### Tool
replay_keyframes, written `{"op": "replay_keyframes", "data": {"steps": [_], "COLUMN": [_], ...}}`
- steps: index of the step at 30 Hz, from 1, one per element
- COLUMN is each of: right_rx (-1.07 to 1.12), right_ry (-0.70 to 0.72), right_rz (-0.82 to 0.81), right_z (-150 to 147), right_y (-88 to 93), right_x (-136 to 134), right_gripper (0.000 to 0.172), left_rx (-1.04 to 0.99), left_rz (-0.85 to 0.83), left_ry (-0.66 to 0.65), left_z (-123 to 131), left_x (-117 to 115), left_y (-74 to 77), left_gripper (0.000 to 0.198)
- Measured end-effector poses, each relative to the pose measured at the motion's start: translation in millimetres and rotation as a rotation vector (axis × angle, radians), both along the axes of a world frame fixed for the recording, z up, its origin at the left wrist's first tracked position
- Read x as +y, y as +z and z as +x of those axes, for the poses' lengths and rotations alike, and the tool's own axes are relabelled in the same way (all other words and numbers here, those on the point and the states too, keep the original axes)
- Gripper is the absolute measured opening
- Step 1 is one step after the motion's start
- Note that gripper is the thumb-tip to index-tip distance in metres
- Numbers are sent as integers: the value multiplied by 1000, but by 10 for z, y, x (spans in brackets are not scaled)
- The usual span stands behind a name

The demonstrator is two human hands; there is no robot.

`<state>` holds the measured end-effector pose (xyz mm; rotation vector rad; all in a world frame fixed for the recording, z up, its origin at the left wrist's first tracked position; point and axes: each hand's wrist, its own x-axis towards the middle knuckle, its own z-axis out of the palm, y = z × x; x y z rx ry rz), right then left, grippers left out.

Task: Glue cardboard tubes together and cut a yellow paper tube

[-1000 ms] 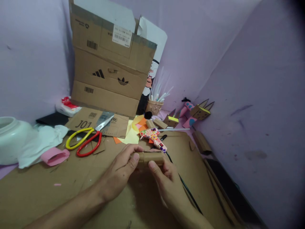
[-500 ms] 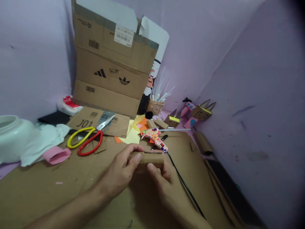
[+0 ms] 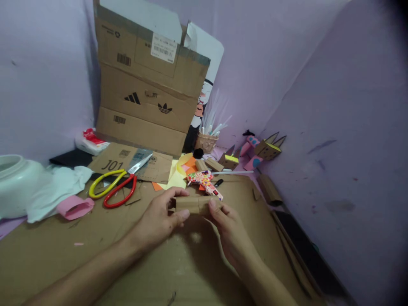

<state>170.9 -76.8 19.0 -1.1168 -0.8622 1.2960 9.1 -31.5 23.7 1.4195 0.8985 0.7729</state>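
Observation:
A small folded cardboard piece [image 3: 193,205] with a seam across its middle is held level above the table. My left hand [image 3: 164,212] pinches its left end, thumb in front and fingers behind. At the right end my right hand [image 3: 225,214] grips it, the thumb on the front face and the other fingers partly hidden behind. Just beyond the piece lies a flower-patterned glue gun [image 3: 206,182] with a clear glue stick [image 3: 234,172] poking out of its back.
Scissors [image 3: 119,187] with yellow and red handles lie left, near a pink paper tube [image 3: 75,207] and white jar [image 3: 15,182]. Cardboard panels [image 3: 146,102] stand behind. A cup of glue sticks [image 3: 207,142], cardboard animal figures [image 3: 268,149] and a cardboard tube [image 3: 269,190] are right.
The cardboard piece has been turned so more of its front face and seam show. My right hand has shifted up and right, its thumb now higher on the piece.

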Motion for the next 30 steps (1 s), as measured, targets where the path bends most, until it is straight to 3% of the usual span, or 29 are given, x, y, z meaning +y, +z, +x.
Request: {"op": "replay_keyframes", "data": {"steps": [4, 9, 22, 30], "right_rx": [-73, -99, -52, -5], "right_ry": [19, 78, 66, 87], "right_rz": [39, 81, 35, 7], "right_z": [47, 63, 22, -20], "right_y": [44, 61, -92, -91], "right_x": [18, 29, 10, -19], "right_gripper": [32, 28, 26, 22], "left_rx": [-109, -218, -92, 38], "left_rz": [-133, -301, -291, -183], "left_ry": [44, 148, 86, 77], "left_z": [-6, 2, 28, 33], "left_x": [69, 111, 66, 74], "left_y": [-24, -5, -13, -58], "left_gripper": [44, 32, 41, 50]}}
